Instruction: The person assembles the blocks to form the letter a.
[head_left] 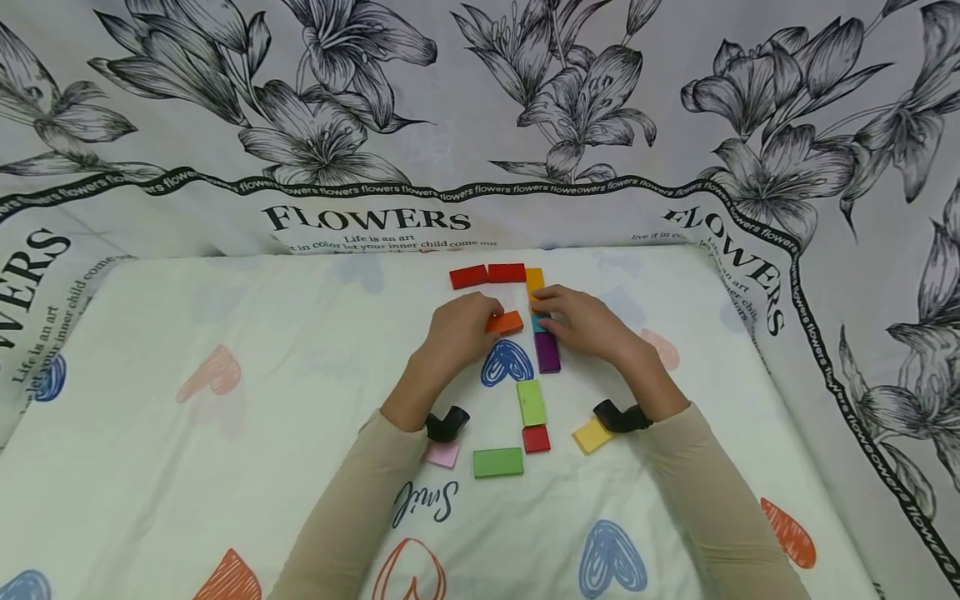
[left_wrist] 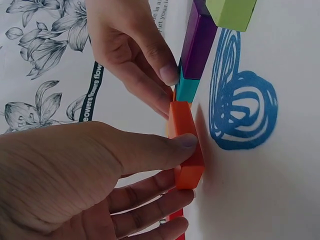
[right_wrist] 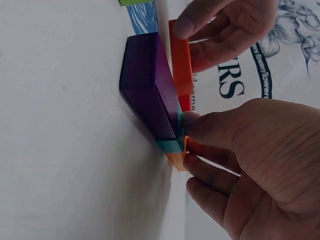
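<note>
My left hand [head_left: 463,329] pinches an orange block [head_left: 512,322] between thumb and fingers; the left wrist view shows the thumb on the block's near face. Across from it, my right hand [head_left: 592,321] has its thumb and fingers around a small teal block [left_wrist: 188,90], partly covered by them. That block sits in a row between a yellow-orange block [head_left: 534,278] and a purple block [head_left: 547,353]. Two red blocks [head_left: 507,272] extend leftward from the row's far end. The orange block is just left of the teal one, close over the cloth.
Nearer my body lie a light green block [head_left: 532,403] with a small red block [head_left: 536,439] against it, and a green block [head_left: 498,462]. A pink block [head_left: 442,454] and a yellow block [head_left: 593,436] lie by my wrists. The printed cloth [head_left: 150,467] covers the surface.
</note>
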